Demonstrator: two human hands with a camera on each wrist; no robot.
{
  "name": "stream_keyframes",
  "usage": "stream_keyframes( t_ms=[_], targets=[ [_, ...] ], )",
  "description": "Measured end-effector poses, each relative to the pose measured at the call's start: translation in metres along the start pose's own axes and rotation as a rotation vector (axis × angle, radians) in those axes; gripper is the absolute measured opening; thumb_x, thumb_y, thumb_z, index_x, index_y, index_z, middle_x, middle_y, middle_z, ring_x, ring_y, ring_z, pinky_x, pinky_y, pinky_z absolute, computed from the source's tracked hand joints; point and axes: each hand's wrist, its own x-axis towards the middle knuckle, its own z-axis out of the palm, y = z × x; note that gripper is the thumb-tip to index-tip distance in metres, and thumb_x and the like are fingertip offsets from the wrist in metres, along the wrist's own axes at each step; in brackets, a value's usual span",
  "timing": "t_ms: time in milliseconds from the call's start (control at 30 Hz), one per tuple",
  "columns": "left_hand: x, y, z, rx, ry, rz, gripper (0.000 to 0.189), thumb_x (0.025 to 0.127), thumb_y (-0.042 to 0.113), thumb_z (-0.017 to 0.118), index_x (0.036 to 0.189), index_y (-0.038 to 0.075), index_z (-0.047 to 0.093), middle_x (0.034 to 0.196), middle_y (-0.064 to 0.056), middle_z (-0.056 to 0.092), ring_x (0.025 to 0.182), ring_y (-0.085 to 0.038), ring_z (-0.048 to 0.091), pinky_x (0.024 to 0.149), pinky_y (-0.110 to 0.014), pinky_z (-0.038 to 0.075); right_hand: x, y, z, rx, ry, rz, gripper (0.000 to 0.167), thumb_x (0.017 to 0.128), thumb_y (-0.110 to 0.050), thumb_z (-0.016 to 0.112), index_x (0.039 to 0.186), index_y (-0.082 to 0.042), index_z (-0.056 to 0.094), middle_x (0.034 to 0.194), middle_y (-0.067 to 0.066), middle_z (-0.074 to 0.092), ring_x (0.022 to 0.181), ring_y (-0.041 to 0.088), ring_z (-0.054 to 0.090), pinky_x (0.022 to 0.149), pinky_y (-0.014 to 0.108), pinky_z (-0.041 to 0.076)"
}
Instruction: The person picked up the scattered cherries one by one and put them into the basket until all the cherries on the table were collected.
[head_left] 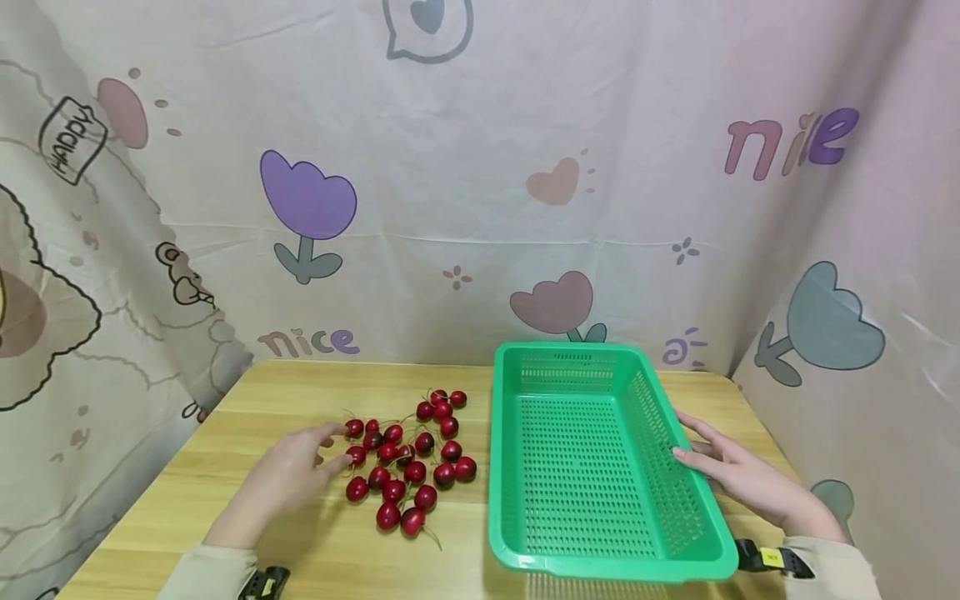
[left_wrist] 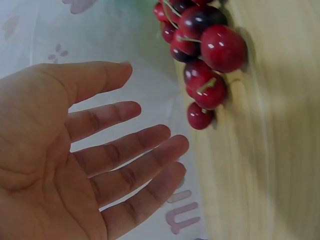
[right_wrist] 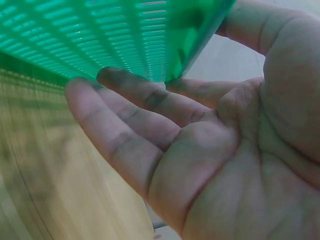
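Red cherries (head_left: 393, 490), several with stems, lie in a loose group on the wooden table. My left hand (head_left: 288, 475) is at the left side of this group, fingers spread and pointing toward it. In the left wrist view the palm of the left hand (left_wrist: 100, 150) holds nothing, and the cherries (left_wrist: 224, 48) are beyond the fingertips. To the right is a green perforated basket (head_left: 501, 467) with nothing in it. My right hand (head_left: 738, 471) holds its right rim, thumb over the edge. The right wrist view shows the fingers (right_wrist: 135, 115) against the outside of the basket (right_wrist: 115, 35).
The wooden table (head_left: 262, 400) ends at a patterned cloth (head_left: 450, 208) that hangs behind and at both sides. Dark straps (head_left: 264, 583) sit on both wrists over light sleeves.
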Motion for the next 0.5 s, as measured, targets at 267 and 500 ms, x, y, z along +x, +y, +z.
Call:
stream_keyframes(
  t_ms=[267, 500],
  targets=[
    [0.021, -0.011, 0.005, 0.01, -0.002, -0.014, 0.052, 0.101, 0.028, 0.072, 0.144, 0.001, 0.061, 0.13, -0.032, 0.07, 0.115, -0.048, 0.071, 0.094, -0.068, 0.057, 0.003, 0.006, -0.003, 0.094, -0.07, -0.054, 0.078, 0.118, -0.021, 0.04, 0.169, -0.009, -0.018, 0.145, 0.021, 0.062, 0.117, 0.024, 0.075, 0.094, 0.041, 0.064],
    [0.043, -0.019, 0.01, 0.018, -0.005, -0.032, 0.047, 0.102, 0.024, 0.07, 0.14, -0.001, 0.062, 0.125, -0.034, 0.071, 0.113, -0.05, 0.071, 0.093, -0.067, 0.057, 0.006, 0.011, -0.003, 0.132, -0.085, -0.068, 0.079, 0.118, -0.021, 0.039, 0.169, -0.011, -0.021, 0.15, 0.014, 0.059, 0.121, 0.02, 0.073, 0.097, 0.039, 0.063]
  ],
)
